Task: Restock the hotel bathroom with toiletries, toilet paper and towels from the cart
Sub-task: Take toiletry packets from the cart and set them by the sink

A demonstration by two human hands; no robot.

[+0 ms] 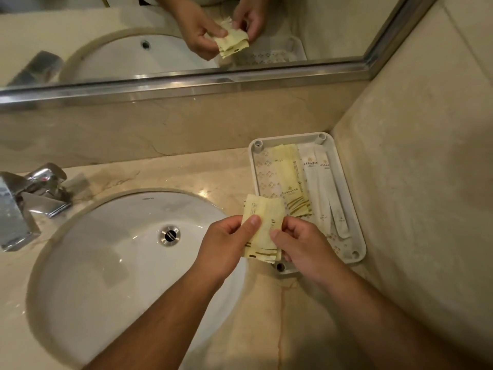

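A small stack of pale yellow toiletry sachets is held over the right rim of the sink. My left hand pinches its left edge with the thumb on top. My right hand pinches its right side, fingers curled under. Just behind them, a white plastic amenity tray lies in the counter's corner. It holds more yellow sachets and white wrapped packets, including a long thin one.
A white oval sink with a metal drain is set in the beige marble counter. A chrome tap stands at left. The mirror runs along the back; a marble wall closes the right side.
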